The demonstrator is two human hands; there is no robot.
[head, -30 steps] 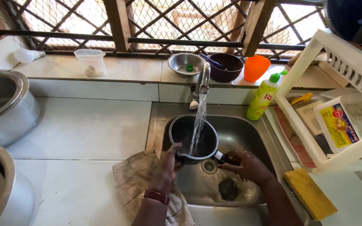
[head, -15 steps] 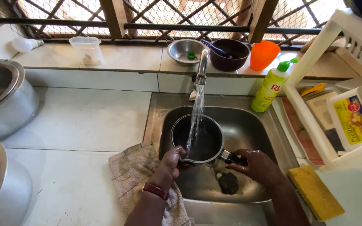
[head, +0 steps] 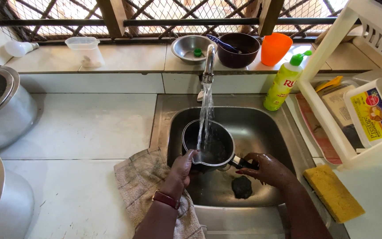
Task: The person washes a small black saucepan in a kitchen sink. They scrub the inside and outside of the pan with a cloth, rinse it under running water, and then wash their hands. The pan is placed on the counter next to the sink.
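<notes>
The pot (head: pixel 208 148) sits in the sink (head: pixel 266 128) under the tap's (head: pixel 208 59) running water. The left hand (head: pixel 183 166) grips its near rim; the right hand (head: pixel 266 168) closes on its handle. Right of the sink stand a yellow-green bottle (head: pixel 284 82) with a red label and a white tub (head: pixel 374 110) with a yellow label.

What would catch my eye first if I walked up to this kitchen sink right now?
Water streams from the tap into a dark saucepan held in the steel sink. The left hand grips the pan's near rim and the right hand its handle. Bright colours stand out too: a yellow-green soap bottle behind the sink's right corner and a yellow sponge on the counter to the right.
</notes>
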